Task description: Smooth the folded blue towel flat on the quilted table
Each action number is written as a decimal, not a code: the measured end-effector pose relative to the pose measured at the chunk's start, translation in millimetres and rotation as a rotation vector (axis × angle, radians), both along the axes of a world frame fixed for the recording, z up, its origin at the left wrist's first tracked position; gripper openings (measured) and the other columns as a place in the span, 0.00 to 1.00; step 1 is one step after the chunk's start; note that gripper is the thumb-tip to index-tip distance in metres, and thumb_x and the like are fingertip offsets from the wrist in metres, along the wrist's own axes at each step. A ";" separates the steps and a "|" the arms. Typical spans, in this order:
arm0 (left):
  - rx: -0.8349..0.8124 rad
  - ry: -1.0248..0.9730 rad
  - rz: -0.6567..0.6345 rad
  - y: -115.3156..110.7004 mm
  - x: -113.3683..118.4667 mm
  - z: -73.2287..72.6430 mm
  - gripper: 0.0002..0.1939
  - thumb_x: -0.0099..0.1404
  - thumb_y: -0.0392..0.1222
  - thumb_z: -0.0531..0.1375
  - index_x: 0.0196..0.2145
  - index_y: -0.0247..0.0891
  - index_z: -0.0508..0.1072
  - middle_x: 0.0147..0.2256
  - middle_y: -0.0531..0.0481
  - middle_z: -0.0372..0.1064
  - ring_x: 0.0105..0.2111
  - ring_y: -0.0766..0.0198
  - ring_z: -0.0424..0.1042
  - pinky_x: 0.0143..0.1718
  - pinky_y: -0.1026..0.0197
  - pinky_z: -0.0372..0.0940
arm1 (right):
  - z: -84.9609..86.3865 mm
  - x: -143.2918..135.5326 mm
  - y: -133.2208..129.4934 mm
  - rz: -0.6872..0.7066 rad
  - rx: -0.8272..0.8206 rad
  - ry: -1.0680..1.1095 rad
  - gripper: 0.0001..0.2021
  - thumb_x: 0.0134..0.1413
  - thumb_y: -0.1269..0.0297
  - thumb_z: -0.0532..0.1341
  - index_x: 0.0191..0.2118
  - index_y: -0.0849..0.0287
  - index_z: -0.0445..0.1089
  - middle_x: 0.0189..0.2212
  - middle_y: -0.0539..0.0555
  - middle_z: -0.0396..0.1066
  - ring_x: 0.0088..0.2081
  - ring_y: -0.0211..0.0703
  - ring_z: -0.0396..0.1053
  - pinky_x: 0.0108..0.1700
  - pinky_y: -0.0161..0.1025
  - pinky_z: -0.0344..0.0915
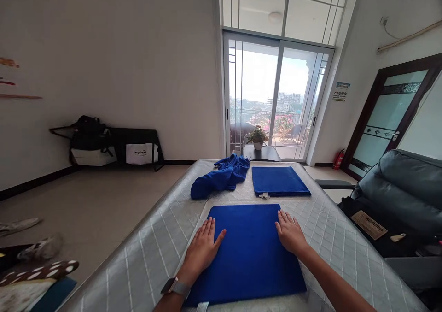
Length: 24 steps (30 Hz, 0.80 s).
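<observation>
A flat blue cloth (250,256), folded to a near rectangle, lies on the quilted silver-grey mattress (145,247). My left hand (204,244) rests palm down on its left edge, thumb spread from the fingers. On the right edge, near the far corner, my right hand (289,230) lies flat with its fingers stretched out. Beyond it sits a neatly folded blue cloth (280,181) with a white tag at its near edge. To the left of that is a crumpled blue cloth (223,176). A watch is on my left wrist.
A potted plant (257,138) stands on a dark chair (264,154) past the mattress's far end. At the right is a dark leather sofa (407,183). Bags (90,132) lean by the left wall. Shoes and patterned fabric (37,273) show at lower left.
</observation>
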<state>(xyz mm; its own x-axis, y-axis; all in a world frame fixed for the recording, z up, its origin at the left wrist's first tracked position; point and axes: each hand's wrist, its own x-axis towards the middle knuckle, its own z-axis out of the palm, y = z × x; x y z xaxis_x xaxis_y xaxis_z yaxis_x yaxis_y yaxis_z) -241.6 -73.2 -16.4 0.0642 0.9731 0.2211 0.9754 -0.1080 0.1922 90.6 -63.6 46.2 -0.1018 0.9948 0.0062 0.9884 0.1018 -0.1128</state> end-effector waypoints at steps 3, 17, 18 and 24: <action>0.000 -0.001 -0.001 -0.1 0.6 -0.5 0.43 0.71 0.64 0.38 0.67 0.23 0.51 0.68 0.33 0.45 0.68 0.50 0.47 0.67 0.46 0.47 | 3.2 -1.6 25.7 0.033 -0.017 0.031 0.31 0.67 0.54 0.38 0.71 0.63 0.41 0.71 0.55 0.38 0.70 0.44 0.36 0.68 0.46 0.34; 0.031 0.028 0.011 7.4 -9.6 -14.0 0.39 0.71 0.63 0.40 0.66 0.29 0.56 0.67 0.37 0.51 0.67 0.51 0.51 0.66 0.45 0.50 | -24.2 5.4 49.4 -0.001 0.052 0.130 0.30 0.67 0.56 0.38 0.71 0.63 0.43 0.71 0.54 0.41 0.70 0.43 0.38 0.68 0.44 0.33; 0.036 0.010 0.036 5.7 -5.0 -9.3 0.40 0.71 0.63 0.41 0.66 0.29 0.56 0.67 0.36 0.52 0.67 0.50 0.51 0.66 0.45 0.50 | -24.5 5.8 49.2 -0.002 0.058 0.142 0.30 0.67 0.56 0.38 0.71 0.63 0.43 0.71 0.54 0.41 0.70 0.44 0.38 0.68 0.45 0.33; 0.039 -0.102 -0.208 -6.4 81.4 27.3 0.31 0.73 0.59 0.42 0.66 0.42 0.58 0.67 0.47 0.55 0.66 0.57 0.54 0.65 0.50 0.55 | -26.2 6.8 48.8 0.005 0.086 0.192 0.30 0.67 0.58 0.39 0.70 0.64 0.45 0.70 0.56 0.40 0.70 0.46 0.39 0.68 0.46 0.32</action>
